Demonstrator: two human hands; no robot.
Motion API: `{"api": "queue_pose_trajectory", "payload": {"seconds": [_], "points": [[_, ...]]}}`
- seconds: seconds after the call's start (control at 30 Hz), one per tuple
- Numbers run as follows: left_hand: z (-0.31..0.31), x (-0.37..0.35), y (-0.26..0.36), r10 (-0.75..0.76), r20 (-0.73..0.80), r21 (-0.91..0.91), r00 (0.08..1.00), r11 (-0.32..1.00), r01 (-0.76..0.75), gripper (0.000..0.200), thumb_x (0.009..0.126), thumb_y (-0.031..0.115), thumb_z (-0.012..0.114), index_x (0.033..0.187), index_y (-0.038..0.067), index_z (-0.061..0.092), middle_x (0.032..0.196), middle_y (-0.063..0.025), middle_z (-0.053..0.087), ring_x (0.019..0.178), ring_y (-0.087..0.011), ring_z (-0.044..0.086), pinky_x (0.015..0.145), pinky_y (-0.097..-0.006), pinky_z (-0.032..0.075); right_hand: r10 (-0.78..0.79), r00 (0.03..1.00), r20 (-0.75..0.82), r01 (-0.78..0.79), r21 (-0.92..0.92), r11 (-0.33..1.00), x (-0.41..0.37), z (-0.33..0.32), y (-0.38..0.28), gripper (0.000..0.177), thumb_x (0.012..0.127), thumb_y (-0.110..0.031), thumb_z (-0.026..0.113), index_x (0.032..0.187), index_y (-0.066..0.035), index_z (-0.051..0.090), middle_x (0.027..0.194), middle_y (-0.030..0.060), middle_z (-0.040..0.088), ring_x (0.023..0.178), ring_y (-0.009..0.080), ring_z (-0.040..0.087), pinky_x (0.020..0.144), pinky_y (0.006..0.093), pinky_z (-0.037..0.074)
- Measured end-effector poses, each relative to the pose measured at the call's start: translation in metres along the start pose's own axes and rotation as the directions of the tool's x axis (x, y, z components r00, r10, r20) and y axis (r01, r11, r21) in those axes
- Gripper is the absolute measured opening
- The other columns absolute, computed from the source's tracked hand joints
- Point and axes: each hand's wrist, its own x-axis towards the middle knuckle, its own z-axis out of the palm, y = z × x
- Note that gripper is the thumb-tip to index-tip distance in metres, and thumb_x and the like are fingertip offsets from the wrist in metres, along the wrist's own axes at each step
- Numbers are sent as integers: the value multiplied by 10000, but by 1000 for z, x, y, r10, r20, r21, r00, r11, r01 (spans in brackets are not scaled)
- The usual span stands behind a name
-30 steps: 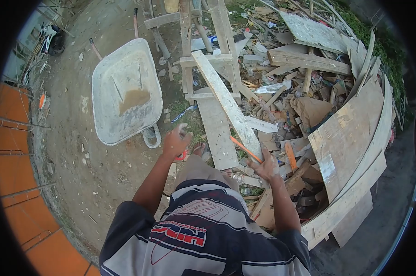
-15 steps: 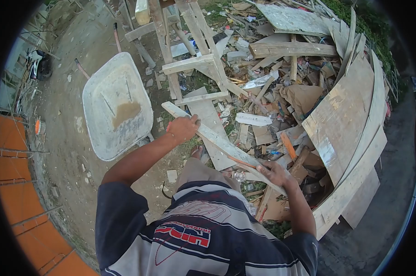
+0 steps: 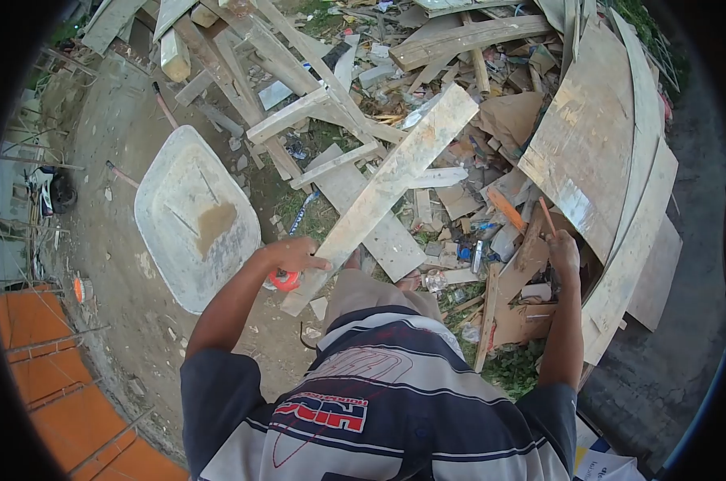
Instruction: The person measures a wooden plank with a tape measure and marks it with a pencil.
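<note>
Left hand alone now grips the near end of the plank, red round object just beneath. We see it swung across the left edge of the debris pile; right hand off it, closed round an orange stick. One-handed steering, we judge. Beyond: wheelbarrow, brown patch toward its right edge.

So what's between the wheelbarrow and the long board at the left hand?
In the head view, the left hand, a red round thing and a blue-and-white strip on the ground show between the wheelbarrow and the long board.
</note>
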Motion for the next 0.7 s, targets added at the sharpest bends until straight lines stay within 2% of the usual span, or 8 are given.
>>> {"api": "queue_pose_trajectory", "payload": {"seconds": [0.07, 0.13, 0.2, 0.33, 0.47, 0.5, 0.67, 0.7], "points": [[-4, -5, 3, -24, 13, -120, 1000, 992, 25, 545, 898, 489, 650, 1042, -35, 702, 752, -169, 660, 690, -213, 599, 699, -387, 490, 153, 981, 120, -177, 227, 957, -26, 20, -21, 402, 893, -357, 648, 1114, -21, 655, 1000, 251, 689, 990, 462, 632, 844, 509, 488], [-14, -13, 10, -83, -5, -266, 997, 961, 79, 518, 905, 466, 655, 1037, -33, 702, 770, -129, 660, 698, -184, 571, 688, -375, 486, 116, 971, 210, -169, 255, 952, -51, 53, -44, 415, 895, -353, 656, 1151, -26, 664, 992, 243, 696, 981, 435, 654, 849, 476, 498], [-18, -16, 11, -141, -22, -412, 990, 903, 120, 491, 912, 443, 660, 1032, -31, 702, 788, -88, 660, 705, -155, 543, 678, -362, 481, 20, 985, 169, -103, 501, 859, -74, 101, -65, 332, 907, -296, 705, 1063, -4, 681, 780, 113, 674, 652, 171, 644, 602, 347, 497], [-16, 0, 9, 23, -173, -557, 985, 822, -117, 421, 920, 356, 676, 1126, -11, 684, 945, -25, 662, 804, -118, 564, 721, -316, 482, -38, 911, 411, -277, 677, 682, -103, 103, -161, 309, 937, -323, 690, 922, -14, 676, 713, 29, 648, 565, 104, 588, 516, 259, 446], [-31, 23, 25, 94, -236, -540, 967, 815, -211, 438, 923, 332, 678, 1212, 4, 653, 1041, -18, 663, 901, -112, 585, 798, -290, 486, -158, 917, 367, -317, 908, 272, -117, 103, -228, 306, 967, -313, 654, 821, -43, 649, 686, 31, 628, 515, 79, 550, 443, 226, 379], [-32, 31, 31, 101, -234, -538, 967, 815, -215, 438, 923, 332, 678, 1212, 4, 653, 1041, -18, 663, 901, -112, 585, 798, -290, 486, -151, 919, 365, -316, 909, 273, -117, 96, -238, 306, 967, -313, 654, 821, -43, 649, 686, 31, 628, 515, 79, 550, 443, 226, 379], [-24, 68, 74, 147, -435, -643, 888, 640, -421, 483, 926, 438, 679, 1138, 4, 683, 975, -22, 669, 822, -112, 583, 733, -309, 491, -328, 868, 373, -429, 896, -117, -117, 78, -274, 294, 981, -350, 617, 882, -74, 605, 809, 42, 655, 654, 65, 593, 411, 189, 331], [-20, 74, 83, 182, -459, -666, 869, 577, -473, 508, 931, 466, 668, 1143, 5, 680, 975, -29, 669, 831, -112, 585, 737, -300, 491, -425, 821, 382, -469, 875, -120, -115, 77, -267, 311, 985, -377, 597, 973, -66, 602, 914, 66, 669, 758, 83, 631, 486, 206, 432]]}}
